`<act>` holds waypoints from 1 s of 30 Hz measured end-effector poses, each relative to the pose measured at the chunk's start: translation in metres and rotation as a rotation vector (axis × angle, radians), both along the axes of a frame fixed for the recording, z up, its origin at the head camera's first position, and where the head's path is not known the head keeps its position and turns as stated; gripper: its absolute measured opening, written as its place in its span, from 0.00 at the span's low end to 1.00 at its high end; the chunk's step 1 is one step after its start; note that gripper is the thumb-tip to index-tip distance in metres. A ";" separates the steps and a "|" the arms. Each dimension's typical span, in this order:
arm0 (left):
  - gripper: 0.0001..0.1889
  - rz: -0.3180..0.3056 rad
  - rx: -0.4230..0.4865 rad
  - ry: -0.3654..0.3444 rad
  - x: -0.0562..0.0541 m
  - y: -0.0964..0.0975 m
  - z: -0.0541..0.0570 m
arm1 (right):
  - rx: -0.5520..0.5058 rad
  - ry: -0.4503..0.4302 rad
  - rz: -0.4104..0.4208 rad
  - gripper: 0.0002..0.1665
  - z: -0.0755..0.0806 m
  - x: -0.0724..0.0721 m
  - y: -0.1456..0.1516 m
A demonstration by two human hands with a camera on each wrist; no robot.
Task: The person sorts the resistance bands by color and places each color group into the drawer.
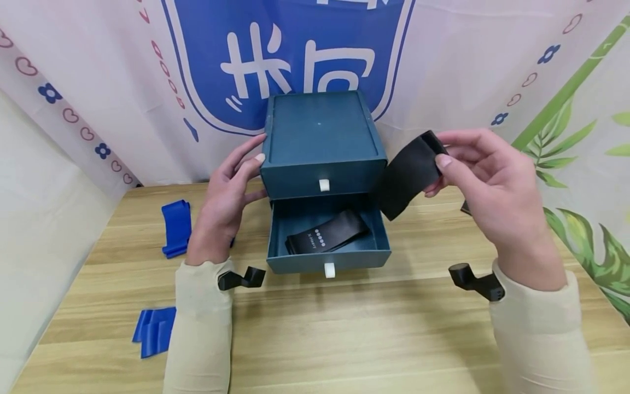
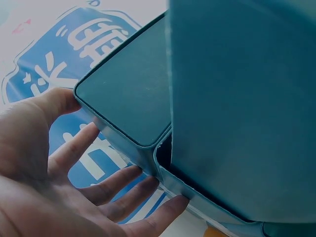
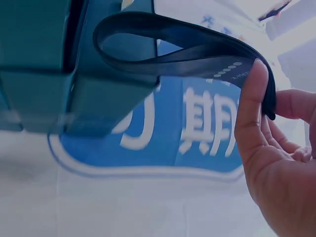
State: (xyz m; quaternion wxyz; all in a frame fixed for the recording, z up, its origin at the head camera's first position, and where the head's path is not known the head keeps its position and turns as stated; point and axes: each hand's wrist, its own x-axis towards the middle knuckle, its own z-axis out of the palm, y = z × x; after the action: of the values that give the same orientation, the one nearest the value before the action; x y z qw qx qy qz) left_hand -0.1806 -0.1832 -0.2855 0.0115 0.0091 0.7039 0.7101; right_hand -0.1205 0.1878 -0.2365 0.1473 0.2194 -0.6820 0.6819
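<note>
A teal two-drawer box [image 1: 325, 128] stands at the back of the table, its lower drawer [image 1: 327, 265] pulled out. Inside that drawer lies a folded black resistance band [image 1: 327, 232] printed "X-Heavy". My left hand [image 1: 222, 202] touches the box's left side; in the left wrist view its fingers [image 2: 118, 185] are spread and mostly straight along it. A second black resistance band [image 1: 410, 175], folded into a loop, hangs to the right of the box. Between thumb and fingers my right hand [image 1: 497, 186] pinches one end of it, as the right wrist view also shows.
Two folded blue bands lie on the left of the wooden table: one farther back [image 1: 176, 227], one nearer [image 1: 155, 331] and partly behind the left sleeve. A small dark item [image 1: 465, 208] peeks out behind the right hand. A printed cloth [image 1: 453, 54] hangs behind the box.
</note>
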 end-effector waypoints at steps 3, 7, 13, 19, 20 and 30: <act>0.24 0.001 0.000 -0.001 0.000 -0.001 -0.001 | 0.029 -0.038 0.016 0.16 0.008 0.004 -0.013; 0.24 0.000 0.000 0.000 0.000 -0.001 -0.001 | 0.119 -0.070 0.052 0.16 0.014 0.006 -0.033; 0.24 -0.005 0.005 -0.002 -0.001 -0.002 -0.001 | 0.225 -0.139 0.182 0.16 0.013 0.003 -0.062; 0.24 -0.012 0.007 0.000 -0.001 -0.003 -0.001 | 0.297 -0.261 0.327 0.18 0.008 -0.003 -0.092; 0.24 -0.011 0.006 0.000 -0.001 -0.002 -0.001 | 0.301 -0.276 0.347 0.18 0.007 -0.003 -0.096; 0.24 0.003 -0.010 0.004 -0.002 -0.002 -0.002 | 0.303 -0.383 0.441 0.19 0.002 -0.002 -0.119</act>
State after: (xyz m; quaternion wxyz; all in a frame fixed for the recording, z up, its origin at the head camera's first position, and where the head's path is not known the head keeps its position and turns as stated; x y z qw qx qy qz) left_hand -0.1823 -0.1852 -0.2871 0.0089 0.0092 0.7074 0.7067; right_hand -0.1222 0.0686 -0.2350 -0.1692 0.2490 -0.7271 0.6170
